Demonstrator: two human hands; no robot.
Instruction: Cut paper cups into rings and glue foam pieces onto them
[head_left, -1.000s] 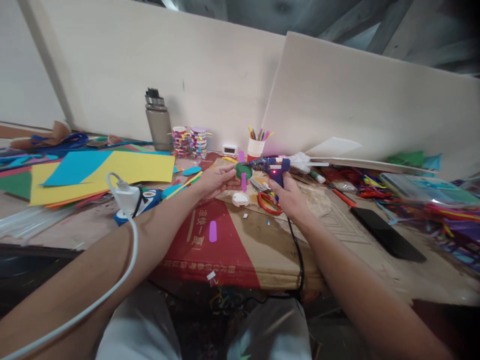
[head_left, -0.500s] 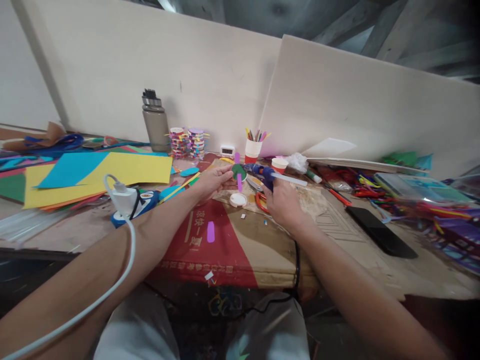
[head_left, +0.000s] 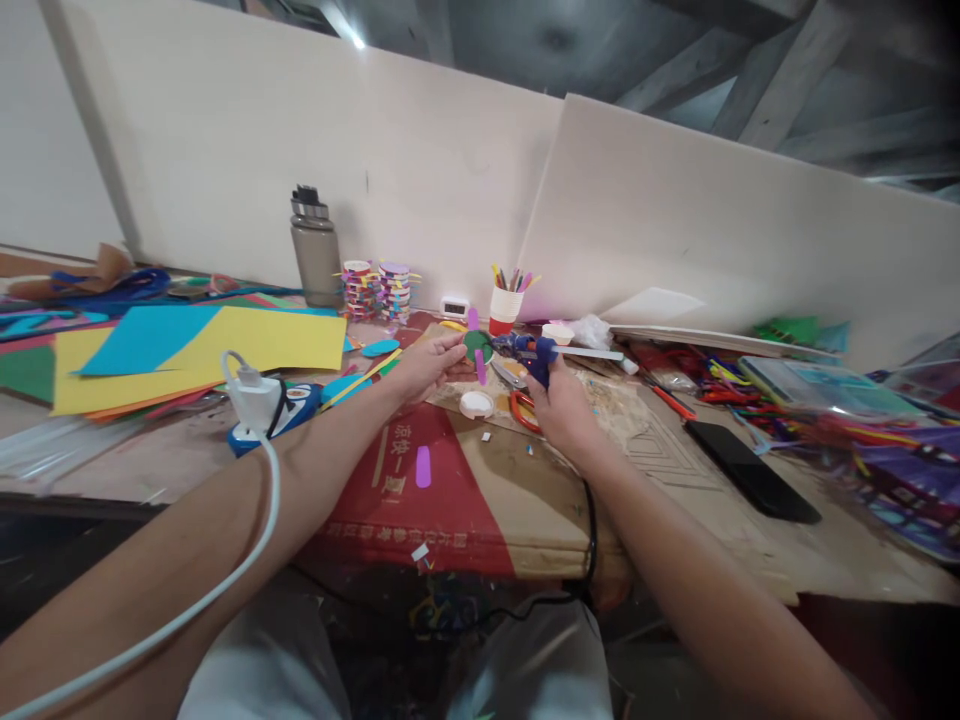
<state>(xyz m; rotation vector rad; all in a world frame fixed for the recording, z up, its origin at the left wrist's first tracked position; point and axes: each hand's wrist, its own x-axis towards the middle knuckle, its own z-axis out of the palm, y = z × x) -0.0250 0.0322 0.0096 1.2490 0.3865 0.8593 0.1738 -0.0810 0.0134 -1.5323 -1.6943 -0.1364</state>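
Observation:
My left hand holds a green paper disc with purple strips stuck across it, lifted a little above the cardboard. My right hand grips a blue hot glue gun. Its nozzle points left and touches or nearly touches the disc. A clear glue stick pokes out of the gun's back toward the right. The gun's black cord runs down off the table edge. Below the disc lie a white lid, red-handled scissors and a loose purple strip.
Flattened cardboard covers the table. Coloured paper sheets and a white charger with cable lie left. A grey bottle, decorated stacks and a cup of sticks stand behind. A black phone and pipe cleaners lie right.
Both hands stay together at the disc. The glue gun has tilted flatter and its nozzle has closed in on the disc. My head has shifted slightly.

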